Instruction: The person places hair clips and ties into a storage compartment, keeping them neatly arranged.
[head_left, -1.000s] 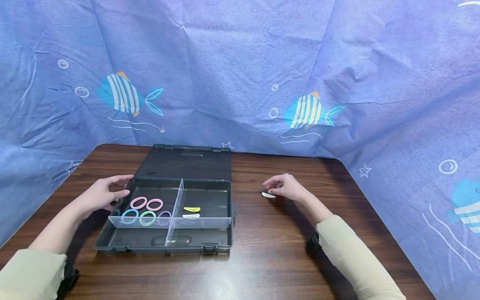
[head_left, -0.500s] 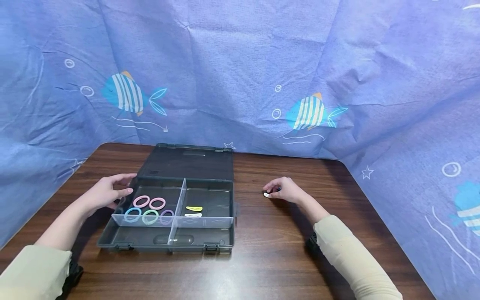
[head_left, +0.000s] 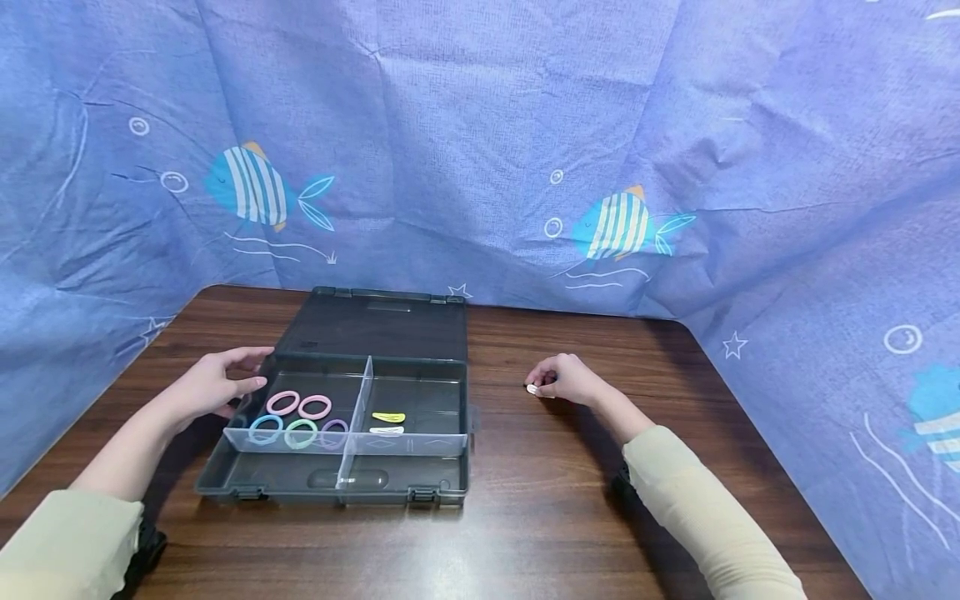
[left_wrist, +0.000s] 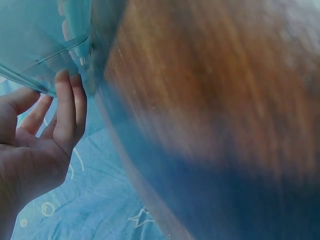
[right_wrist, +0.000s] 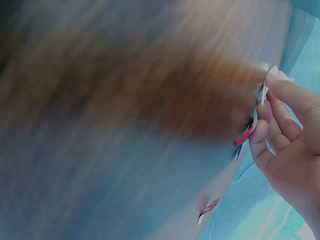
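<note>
Fingers (right_wrist: pixel 284 120) of the right hand (head_left: pixel 572 379) pinch a white clip (head_left: pixel 532 389) low over the tabletop (head_left: pixel 540 517), right of the open box (head_left: pixel 420 385). A light, level pinch should suit so thin a piece; care around the red clip (right_wrist: pixel 244 136) beside them seems wise. The left hand (head_left: pixel 204 385), fingers apart, touches the box's side, which should help steady it.

the place is a curtained-off nook: creased blue cloth (head_left: pixel 480 125) printed with striped fish (head_left: pixel 251 185), bubbles (head_left: pixel 174 182) and stars (head_left: pixel 735 345) hangs behind and along both sides of a wood-grain desk (head_left: pixel 555 508) with rounded corners. the cloth hides whatever lies beyond, so home or studio cannot be told.
</note>
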